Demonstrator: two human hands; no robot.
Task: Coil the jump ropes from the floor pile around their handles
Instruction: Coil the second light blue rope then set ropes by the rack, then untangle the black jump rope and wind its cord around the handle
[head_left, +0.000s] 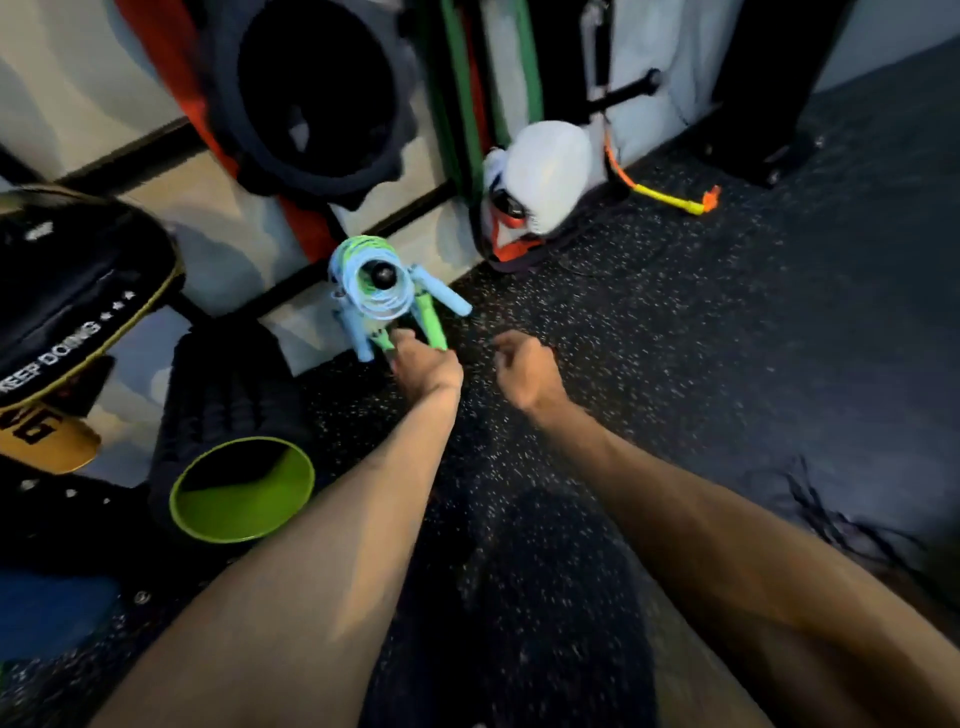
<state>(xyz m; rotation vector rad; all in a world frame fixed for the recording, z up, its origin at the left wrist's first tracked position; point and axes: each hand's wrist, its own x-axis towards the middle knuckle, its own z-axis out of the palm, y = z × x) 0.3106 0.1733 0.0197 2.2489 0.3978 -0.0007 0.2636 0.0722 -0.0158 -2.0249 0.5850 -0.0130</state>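
1. Both forearms are stretched forward over the speckled rubber floor (675, 322).
2. Near left: a black ridged foam roller (241, 491) with a green core stands on end. Near right: a dark tangle (826, 514) lies on the floor, too blurred to identify.
3. Left grip (426, 364): clenched round the lower ends of the green handles (431, 319).
4. Right grip (524, 371): a fist just beside the left, not touching it, with nothing visible in it.
5. The coiled jump ropes (374, 280), blue and green loops stacked in rings, sit right above the left grip, close to the base of the wall. A dark knob (383, 273) shows through the ring centre. The blue handles (447, 300) stick out to either side of the green ones.
6. Far left: a black bag (78, 291) printed "KEEP DOING".
7. Further back: a white bag (545, 171) against the wall. To its right, an orange and yellow cord (667, 198) reaches the floor.
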